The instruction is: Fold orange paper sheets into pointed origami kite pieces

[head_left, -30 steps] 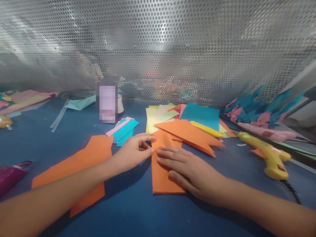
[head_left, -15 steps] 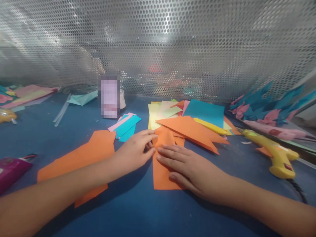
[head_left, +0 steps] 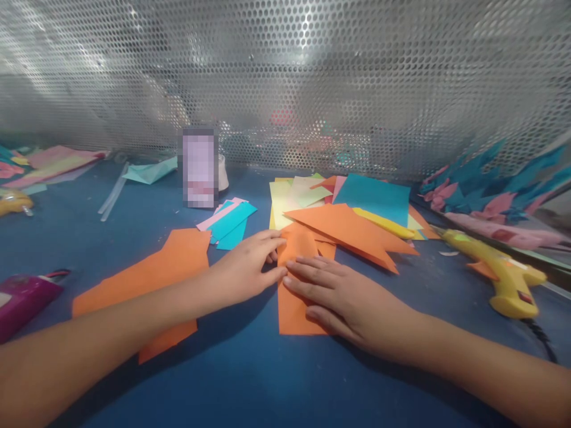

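Note:
A folded piece of orange paper (head_left: 294, 315) lies on the blue table in front of me. At its left edge is my left hand (head_left: 250, 258), with thumb and forefinger on the paper and the other fingers curled under. My right hand (head_left: 343, 297) rests flat across the middle of that paper, fingers stretched out and covering part of it. Beneath my left forearm lies a larger cut orange sheet (head_left: 156, 267). Just beyond my right hand, a folded orange piece with pointed ends (head_left: 352, 229) overlaps the top of the paper.
Blue and pink strips (head_left: 232, 223) and a phone (head_left: 199, 169) are beyond my left hand. Coloured sheets (head_left: 375, 199) and a yellow cutter (head_left: 383, 223) sit at centre right. A yellow glue gun (head_left: 504, 273) is right, a purple device (head_left: 29, 303) left. Perforated metal (head_left: 285, 77) stands behind.
The view has tilted slightly, so the table's things appear a little higher. Both hands keep nearly the same places on the orange paper.

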